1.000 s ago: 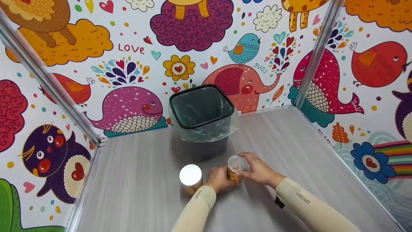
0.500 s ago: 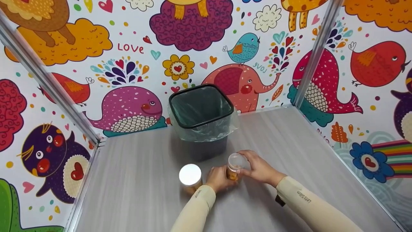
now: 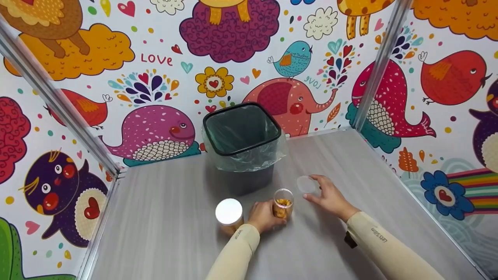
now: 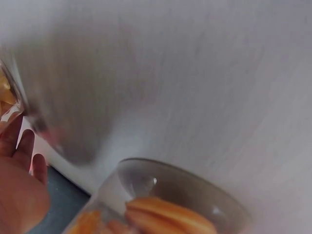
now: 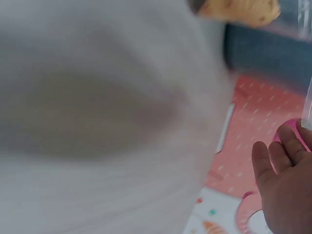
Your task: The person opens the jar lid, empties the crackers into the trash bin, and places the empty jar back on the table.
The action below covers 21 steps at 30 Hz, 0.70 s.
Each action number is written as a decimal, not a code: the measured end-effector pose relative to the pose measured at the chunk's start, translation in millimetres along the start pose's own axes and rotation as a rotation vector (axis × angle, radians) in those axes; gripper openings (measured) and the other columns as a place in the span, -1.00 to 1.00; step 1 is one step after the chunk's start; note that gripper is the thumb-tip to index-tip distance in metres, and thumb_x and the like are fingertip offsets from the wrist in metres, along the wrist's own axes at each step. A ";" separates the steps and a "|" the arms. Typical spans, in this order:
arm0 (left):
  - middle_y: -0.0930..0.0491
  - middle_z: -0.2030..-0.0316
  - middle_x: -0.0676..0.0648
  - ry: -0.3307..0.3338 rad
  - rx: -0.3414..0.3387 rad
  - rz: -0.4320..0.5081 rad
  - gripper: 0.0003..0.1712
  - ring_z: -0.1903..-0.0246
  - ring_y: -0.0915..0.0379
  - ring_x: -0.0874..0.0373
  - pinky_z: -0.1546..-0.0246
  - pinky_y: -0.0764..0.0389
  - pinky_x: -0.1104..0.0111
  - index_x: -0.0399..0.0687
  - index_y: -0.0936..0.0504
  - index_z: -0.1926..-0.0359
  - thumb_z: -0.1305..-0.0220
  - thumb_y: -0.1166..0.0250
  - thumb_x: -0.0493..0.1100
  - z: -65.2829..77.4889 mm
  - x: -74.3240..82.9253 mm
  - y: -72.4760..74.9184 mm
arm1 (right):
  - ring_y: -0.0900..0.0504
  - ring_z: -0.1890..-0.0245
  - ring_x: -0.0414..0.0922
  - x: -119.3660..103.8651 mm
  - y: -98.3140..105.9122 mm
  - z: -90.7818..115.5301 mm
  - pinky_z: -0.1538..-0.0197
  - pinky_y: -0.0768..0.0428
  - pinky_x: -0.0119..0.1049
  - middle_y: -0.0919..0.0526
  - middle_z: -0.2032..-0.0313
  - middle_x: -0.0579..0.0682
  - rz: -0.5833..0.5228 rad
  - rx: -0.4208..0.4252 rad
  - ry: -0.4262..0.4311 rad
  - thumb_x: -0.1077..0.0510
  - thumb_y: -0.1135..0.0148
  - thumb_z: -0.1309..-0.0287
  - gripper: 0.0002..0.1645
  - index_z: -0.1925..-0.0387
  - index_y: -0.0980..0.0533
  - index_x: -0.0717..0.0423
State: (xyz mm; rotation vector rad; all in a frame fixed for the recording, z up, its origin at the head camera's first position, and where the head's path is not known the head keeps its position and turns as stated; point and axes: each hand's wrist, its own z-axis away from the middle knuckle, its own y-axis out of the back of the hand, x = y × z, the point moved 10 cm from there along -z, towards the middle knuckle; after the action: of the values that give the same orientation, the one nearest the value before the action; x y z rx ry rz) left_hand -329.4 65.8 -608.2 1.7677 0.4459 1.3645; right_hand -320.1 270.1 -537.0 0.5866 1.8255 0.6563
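Nearest, at left, stands a jar with a white cap (image 3: 229,212), just beside the left hand (image 3: 264,216). That hand is curled round an open jar (image 3: 283,208) of orange pieces, mouth upward, to its right. Right of that and a little farther, the right hand (image 3: 330,197) pinches a clear lid (image 3: 306,184) between thumb and fingers, apart from the jar. Beyond them stands a lined bin (image 3: 249,179), before a patterned wall (image 3: 155,128).
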 end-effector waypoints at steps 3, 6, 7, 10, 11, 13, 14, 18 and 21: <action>-0.69 0.32 0.18 0.013 -0.004 -0.001 -0.37 0.27 -0.58 0.16 0.10 -0.55 0.21 0.02 -0.68 0.10 0.23 -0.67 0.13 0.4 -1.0 -0.3 | -0.41 -0.20 0.22 20.9 -2.5 5.7 -0.19 -0.39 0.14 -0.48 -0.16 0.27 0.051 -0.015 -0.053 -0.03 -0.50 -0.07 -0.20 -0.21 -0.40 0.32; -0.69 0.31 0.17 0.017 -0.002 -0.012 -0.37 0.26 -0.58 0.16 0.10 -0.56 0.21 0.03 -0.68 0.10 0.23 -0.67 0.14 0.6 -1.7 -1.2 | -0.40 -0.19 0.24 36.3 -9.6 14.4 -0.22 -0.36 0.14 -0.47 -0.14 0.29 0.116 -0.052 -0.089 -0.08 -0.49 -0.06 -0.19 -0.18 -0.41 0.33; -0.69 0.31 0.17 0.016 0.000 -0.016 -0.36 0.26 -0.58 0.16 0.10 -0.56 0.21 0.03 -0.68 0.10 0.23 -0.67 0.14 0.5 -2.0 -1.5 | -0.40 -0.18 0.24 39.7 -12.2 17.5 -0.22 -0.36 0.14 -0.47 -0.14 0.29 0.137 -0.064 -0.095 -0.09 -0.49 -0.06 -0.19 -0.17 -0.41 0.33; -0.69 0.30 0.16 0.011 0.003 -0.023 -0.36 0.26 -0.58 0.15 0.11 -0.56 0.21 0.02 -0.68 0.10 0.23 -0.67 0.15 0.2 -2.3 -2.0 | -0.41 -0.16 0.26 45.8 -19.7 25.6 -0.20 -0.38 0.15 -0.47 -0.12 0.30 0.189 -0.091 -0.096 -0.10 -0.51 -0.02 -0.19 -0.14 -0.43 0.35; -0.69 0.30 0.16 0.012 0.002 -0.024 -0.36 0.26 -0.58 0.16 0.11 -0.55 0.21 0.02 -0.68 0.10 0.22 -0.67 0.15 -0.1 -2.4 -2.1 | -0.41 -0.16 0.26 47.3 -21.9 27.9 -0.20 -0.37 0.15 -0.47 -0.12 0.30 0.203 -0.098 -0.099 -0.09 -0.52 -0.01 -0.19 -0.13 -0.44 0.35; -0.69 0.30 0.16 0.013 0.001 -0.020 -0.36 0.27 -0.58 0.16 0.11 -0.55 0.21 0.01 -0.68 0.10 0.22 -0.67 0.15 -0.4 -2.7 -2.1 | -0.39 -0.19 0.29 49.7 -25.9 31.7 -0.23 -0.36 0.16 -0.46 -0.14 0.31 0.237 -0.112 -0.103 -0.09 -0.53 0.01 -0.19 -0.12 -0.45 0.35; -0.68 0.30 0.16 0.014 0.000 -0.019 -0.36 0.27 -0.57 0.16 0.11 -0.55 0.21 0.01 -0.68 0.10 0.22 -0.67 0.15 -0.4 -2.8 -2.1 | -0.39 -0.20 0.29 50.6 -27.8 33.2 -0.23 -0.35 0.16 -0.45 -0.15 0.32 0.252 -0.119 -0.105 -0.09 -0.53 0.02 -0.19 -0.12 -0.46 0.35; -0.68 0.31 0.17 0.016 -0.002 -0.016 -0.37 0.28 -0.57 0.17 0.12 -0.56 0.22 0.02 -0.68 0.11 0.22 -0.67 0.15 -0.4 -3.0 -1.6 | -0.36 -0.23 0.29 53.9 -32.8 36.5 -0.24 -0.34 0.17 -0.43 -0.20 0.32 0.303 -0.135 -0.112 -0.08 -0.54 0.03 -0.20 -0.12 -0.48 0.33; -0.67 0.32 0.18 0.011 0.003 -0.015 -0.37 0.29 -0.56 0.18 0.13 -0.56 0.23 0.02 -0.68 0.11 0.22 -0.66 0.15 -0.3 -2.9 -1.2 | -0.35 -0.24 0.30 54.2 -34.0 36.5 -0.23 -0.35 0.18 -0.42 -0.21 0.32 0.320 -0.135 -0.109 -0.07 -0.54 0.04 -0.21 -0.13 -0.48 0.31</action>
State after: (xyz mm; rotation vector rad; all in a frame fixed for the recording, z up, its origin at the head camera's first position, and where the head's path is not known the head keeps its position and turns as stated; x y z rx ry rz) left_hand -330.5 64.6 -611.0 1.7567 0.4663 1.3650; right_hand -305.8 287.3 -607.2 0.8160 1.5857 0.9352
